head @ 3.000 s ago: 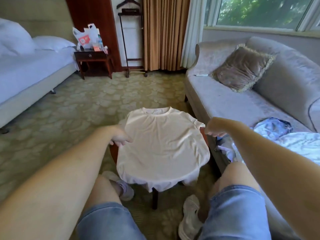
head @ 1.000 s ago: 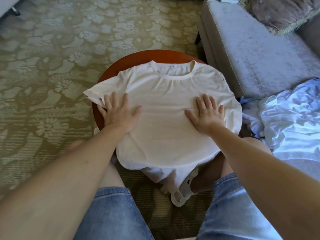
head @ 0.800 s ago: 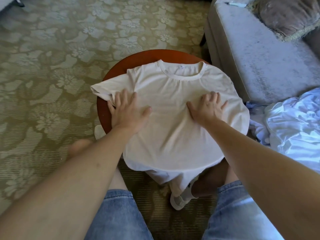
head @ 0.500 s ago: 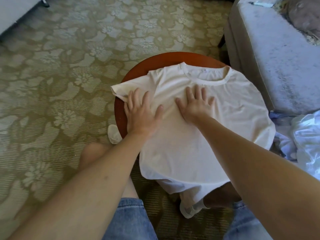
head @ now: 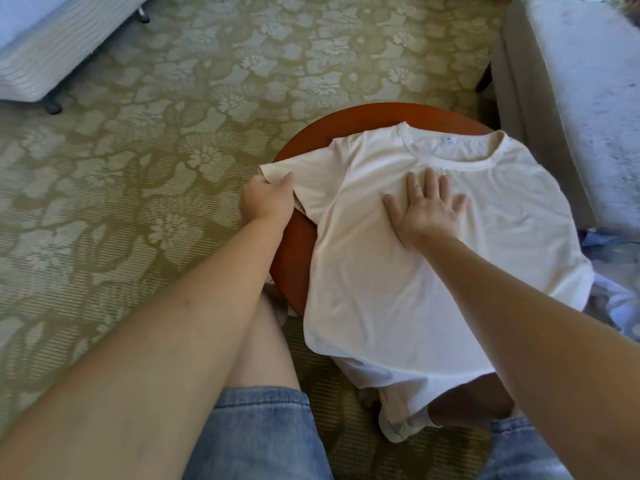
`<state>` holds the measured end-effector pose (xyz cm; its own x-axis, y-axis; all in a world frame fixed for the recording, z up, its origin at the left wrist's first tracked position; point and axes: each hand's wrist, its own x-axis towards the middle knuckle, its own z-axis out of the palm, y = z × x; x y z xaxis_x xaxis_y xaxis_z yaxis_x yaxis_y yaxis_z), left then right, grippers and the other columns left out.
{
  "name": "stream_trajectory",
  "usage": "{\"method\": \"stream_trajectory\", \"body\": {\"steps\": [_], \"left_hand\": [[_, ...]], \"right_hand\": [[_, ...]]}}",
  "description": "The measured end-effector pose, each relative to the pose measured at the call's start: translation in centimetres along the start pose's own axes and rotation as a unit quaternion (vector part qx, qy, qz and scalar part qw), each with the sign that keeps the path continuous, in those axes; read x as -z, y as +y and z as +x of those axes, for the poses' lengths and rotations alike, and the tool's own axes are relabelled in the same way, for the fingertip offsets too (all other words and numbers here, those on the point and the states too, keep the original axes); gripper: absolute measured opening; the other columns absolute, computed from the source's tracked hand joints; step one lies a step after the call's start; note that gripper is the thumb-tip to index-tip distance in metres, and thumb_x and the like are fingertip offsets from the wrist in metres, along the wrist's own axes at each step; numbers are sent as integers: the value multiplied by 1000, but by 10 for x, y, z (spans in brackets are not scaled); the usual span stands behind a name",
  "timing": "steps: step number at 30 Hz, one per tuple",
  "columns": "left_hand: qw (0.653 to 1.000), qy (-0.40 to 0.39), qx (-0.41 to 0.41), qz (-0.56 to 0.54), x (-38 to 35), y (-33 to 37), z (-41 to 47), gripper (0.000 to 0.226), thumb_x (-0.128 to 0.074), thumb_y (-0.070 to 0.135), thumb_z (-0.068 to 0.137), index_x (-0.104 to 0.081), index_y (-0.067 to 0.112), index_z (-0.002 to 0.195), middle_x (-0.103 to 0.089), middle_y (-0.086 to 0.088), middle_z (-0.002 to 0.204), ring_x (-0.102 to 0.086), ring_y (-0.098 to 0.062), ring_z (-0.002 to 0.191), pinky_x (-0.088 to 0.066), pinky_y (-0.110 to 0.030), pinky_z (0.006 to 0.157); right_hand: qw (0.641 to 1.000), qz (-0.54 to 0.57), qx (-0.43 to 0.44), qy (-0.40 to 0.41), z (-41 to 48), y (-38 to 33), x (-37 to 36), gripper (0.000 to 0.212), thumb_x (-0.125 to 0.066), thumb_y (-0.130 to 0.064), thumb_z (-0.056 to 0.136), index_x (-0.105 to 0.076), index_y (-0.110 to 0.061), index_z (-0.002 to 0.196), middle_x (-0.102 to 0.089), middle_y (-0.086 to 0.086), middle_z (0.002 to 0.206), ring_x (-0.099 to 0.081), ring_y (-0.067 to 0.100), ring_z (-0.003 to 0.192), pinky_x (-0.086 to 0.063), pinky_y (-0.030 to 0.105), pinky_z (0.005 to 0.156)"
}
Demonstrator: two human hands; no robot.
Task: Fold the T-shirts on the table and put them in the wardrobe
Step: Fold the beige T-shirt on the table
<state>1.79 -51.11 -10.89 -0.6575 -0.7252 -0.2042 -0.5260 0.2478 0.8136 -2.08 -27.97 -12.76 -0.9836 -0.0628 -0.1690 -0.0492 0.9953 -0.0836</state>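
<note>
The left hand (head: 268, 199) pinches the sleeve (head: 306, 168) at the edge of the desk (head: 294, 244). Best carry it straight inward over the T-shirt (head: 415, 289) lying flat there, while the right hand (head: 426, 211), fingers spread, pins the chest.

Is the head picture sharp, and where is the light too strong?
Head view: slightly soft, but the T-shirt, left hand and right hand read clearly; daylight washes out the sofa at right; the wide lens stretches the forearms.

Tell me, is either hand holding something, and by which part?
The left hand grips the cream T-shirt by its sleeve end. The right hand only presses flat on the chest.
</note>
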Motion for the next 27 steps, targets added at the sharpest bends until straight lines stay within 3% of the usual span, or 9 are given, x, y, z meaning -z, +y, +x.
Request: {"method": "stream_trajectory", "body": {"steps": [4, 8, 13, 17, 20, 23, 25, 27], "left_hand": [[999, -24, 34, -28, 1, 6, 14, 32, -67, 35, 86, -70, 12, 109, -68, 1, 99, -64, -21, 92, -54, -33, 79], [994, -44, 80, -53, 4, 15, 20, 9, -65, 16, 86, -65, 11, 79, -60, 3, 71, -59, -20, 77, -46, -24, 62], [995, -33, 79, -46, 6, 16, 22, 14, -71, 15, 81, -71, 7, 92, -70, -6, 91, -66, -24, 84, -56, -33, 79], [997, -32, 62, -15, 7, 15, 22, 10, -72, 15, 79, -71, 10, 88, -69, -3, 88, -64, -19, 75, -49, -27, 68], [999, -18, 30, -22, 6, 5, 17, 28, -73, 16, 82, -69, 14, 109, -66, 4, 94, -59, -15, 80, -44, -25, 69], [999, 16, 6, -35, 5, -6, 12, 34, -69, 20, 88, -66, 17, 122, -66, 2, 114, -59, -13, 92, -42, -23, 77], [999, 32, -7, -44, 4, -10, 12, 30, -67, 21, 90, -68, 18, 119, -66, 1, 120, -62, -15, 102, -43, -22, 80], [997, 42, -17, -59, 4, -11, 15, 23, -66, 19, 90, -72, 19, 112, -69, 4, 111, -62, -13, 97, -44, -22, 79]], "right_hand": [[1000, 7, -2, -4, -1, 1, -1, 80, -6, -73, 90, -2, -28, 156, 10, 4, 164, 11, 25, 150, 3, 57, 118], [1000, 5, -2, -3, -1, 1, -2, 80, -6, -73, 90, -2, -28, 156, 9, 4, 164, 11, 25, 150, 3, 57, 118], [1000, 4, -2, -1, -1, 0, -1, 80, -6, -73, 90, -2, -28, 156, 9, 3, 164, 11, 25, 150, 3, 57, 118], [1000, 2, -2, -1, -1, -1, -1, 80, -6, -72, 90, -2, -28, 156, 9, 4, 164, 10, 25, 150, 2, 57, 118], [1000, 4, -2, -2, -1, 0, 0, 80, -6, -73, 90, -1, -28, 156, 10, 3, 164, 11, 25, 150, 3, 56, 118], [1000, 6, -1, -2, -2, 1, 0, 80, -6, -72, 90, -1, -28, 156, 10, 3, 164, 11, 25, 150, 3, 56, 118], [1000, 4, 0, 0, -2, 1, -1, 80, -6, -72, 90, -1, -28, 156, 10, 3, 164, 11, 25, 150, 3, 56, 118], [1000, 2, 0, -1, -2, 1, -1, 79, -5, -72, 90, -1, -28, 156, 9, 4, 164, 10, 25, 150, 3, 56, 118]]}}
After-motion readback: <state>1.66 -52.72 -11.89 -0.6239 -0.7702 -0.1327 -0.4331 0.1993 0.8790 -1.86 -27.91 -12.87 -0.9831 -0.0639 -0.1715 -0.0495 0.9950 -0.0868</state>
